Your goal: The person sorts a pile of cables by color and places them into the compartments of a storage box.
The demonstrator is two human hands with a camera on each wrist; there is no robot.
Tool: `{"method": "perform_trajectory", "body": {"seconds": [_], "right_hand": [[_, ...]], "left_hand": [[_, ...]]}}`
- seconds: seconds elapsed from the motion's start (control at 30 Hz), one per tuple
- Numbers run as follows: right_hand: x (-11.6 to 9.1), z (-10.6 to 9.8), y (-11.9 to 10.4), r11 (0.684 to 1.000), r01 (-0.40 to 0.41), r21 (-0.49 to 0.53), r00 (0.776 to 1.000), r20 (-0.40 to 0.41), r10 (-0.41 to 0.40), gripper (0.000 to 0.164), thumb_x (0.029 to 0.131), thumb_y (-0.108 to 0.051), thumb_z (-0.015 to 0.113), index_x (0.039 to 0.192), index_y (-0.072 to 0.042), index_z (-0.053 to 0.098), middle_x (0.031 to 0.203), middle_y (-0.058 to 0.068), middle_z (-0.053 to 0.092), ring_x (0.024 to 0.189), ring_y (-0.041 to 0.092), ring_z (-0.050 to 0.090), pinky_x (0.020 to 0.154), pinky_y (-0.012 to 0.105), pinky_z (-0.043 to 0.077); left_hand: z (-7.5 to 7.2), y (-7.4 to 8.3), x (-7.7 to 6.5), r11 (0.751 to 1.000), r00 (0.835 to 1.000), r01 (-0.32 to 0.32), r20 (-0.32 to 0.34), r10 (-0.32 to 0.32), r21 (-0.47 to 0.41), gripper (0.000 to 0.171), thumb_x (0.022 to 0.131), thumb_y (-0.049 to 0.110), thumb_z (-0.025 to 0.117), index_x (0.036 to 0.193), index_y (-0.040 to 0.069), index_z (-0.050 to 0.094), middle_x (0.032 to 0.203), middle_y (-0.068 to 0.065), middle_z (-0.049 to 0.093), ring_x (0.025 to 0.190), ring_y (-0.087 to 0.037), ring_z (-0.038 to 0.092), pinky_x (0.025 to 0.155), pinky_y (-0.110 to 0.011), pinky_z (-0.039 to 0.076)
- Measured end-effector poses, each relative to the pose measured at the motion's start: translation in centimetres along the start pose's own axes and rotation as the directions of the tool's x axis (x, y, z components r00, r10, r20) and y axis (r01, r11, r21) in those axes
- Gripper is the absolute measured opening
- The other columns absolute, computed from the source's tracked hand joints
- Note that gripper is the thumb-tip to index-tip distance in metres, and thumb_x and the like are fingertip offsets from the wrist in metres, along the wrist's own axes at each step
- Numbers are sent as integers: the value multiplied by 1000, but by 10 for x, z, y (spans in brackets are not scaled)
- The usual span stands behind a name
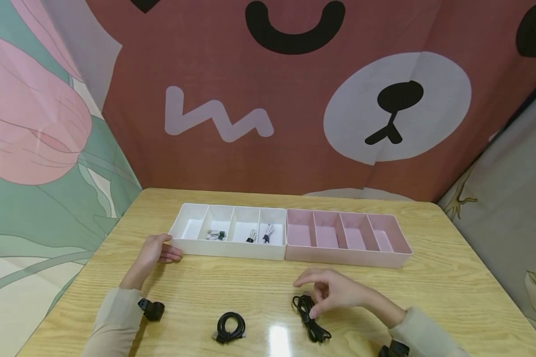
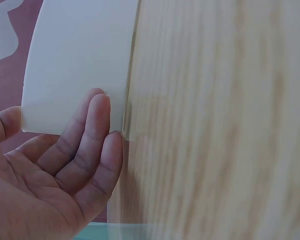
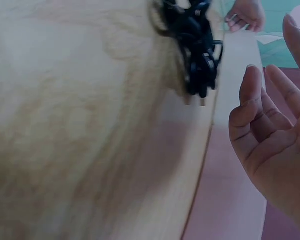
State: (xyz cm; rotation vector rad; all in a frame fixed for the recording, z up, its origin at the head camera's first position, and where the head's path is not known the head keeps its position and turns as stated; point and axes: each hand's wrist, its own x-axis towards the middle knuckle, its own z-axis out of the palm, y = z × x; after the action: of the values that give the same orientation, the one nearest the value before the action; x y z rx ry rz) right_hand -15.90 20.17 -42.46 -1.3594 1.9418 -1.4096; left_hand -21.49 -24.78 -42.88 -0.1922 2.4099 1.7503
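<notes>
My left hand (image 1: pixel 156 251) rests against the left front corner of a white divided box (image 1: pixel 232 248), fingers loosely extended along its front wall (image 2: pixel 80 65). The thumb is by the top edge in the left wrist view. My right hand (image 1: pixel 332 290) hovers over a bundled black cable (image 1: pixel 311 320), thumb and fingers apart, with nothing visible between them. In the right wrist view, the cable (image 3: pixel 197 50) lies on the table, apart from the right hand (image 3: pixel 275 125). Small bundled white cables (image 1: pixel 268 233) lie in several compartments of the white box.
A pink divided box (image 1: pixel 348 257) stands end to end with the white one on the wooden table (image 1: pixel 250 282). A coiled black cable (image 1: pixel 230 327) lies near the front, left of the bundled one. Patterned fabric (image 1: pixel 295 163) hangs behind the table.
</notes>
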Motion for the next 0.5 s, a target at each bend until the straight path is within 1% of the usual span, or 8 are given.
{"method": "perform_trajectory", "body": {"seconds": [0.17,0.37,0.5], "right_hand": [[-4,3,5,999,-33,-35,999,24,34,55,76,-13,72,123,6,49,116,22,48,57,-2,47,45,20,45],[-5,5,10,997,-31,-65,999,41,33,57,76,-14,72,124,6,47,116,23,48,58,-3,46,45,20,45],[-6,5,12,995,-40,-90,998,41,43,57,76,-15,72,123,5,49,117,22,49,59,-4,46,46,19,46]], "left_hand": [[0,-1,1,1000,1000,1,-5,-1,-3,42,95,15,27,112,-21,42,70,-11,68,60,-17,65,59,-31,53],[0,-1,1,1000,1000,0,-4,0,2,41,95,15,26,112,-20,41,70,-11,68,60,-17,65,59,-31,53],[0,0,1,1000,1000,-1,-2,1,7,41,96,15,26,113,-20,41,70,-10,68,61,-17,65,60,-31,53]]}}
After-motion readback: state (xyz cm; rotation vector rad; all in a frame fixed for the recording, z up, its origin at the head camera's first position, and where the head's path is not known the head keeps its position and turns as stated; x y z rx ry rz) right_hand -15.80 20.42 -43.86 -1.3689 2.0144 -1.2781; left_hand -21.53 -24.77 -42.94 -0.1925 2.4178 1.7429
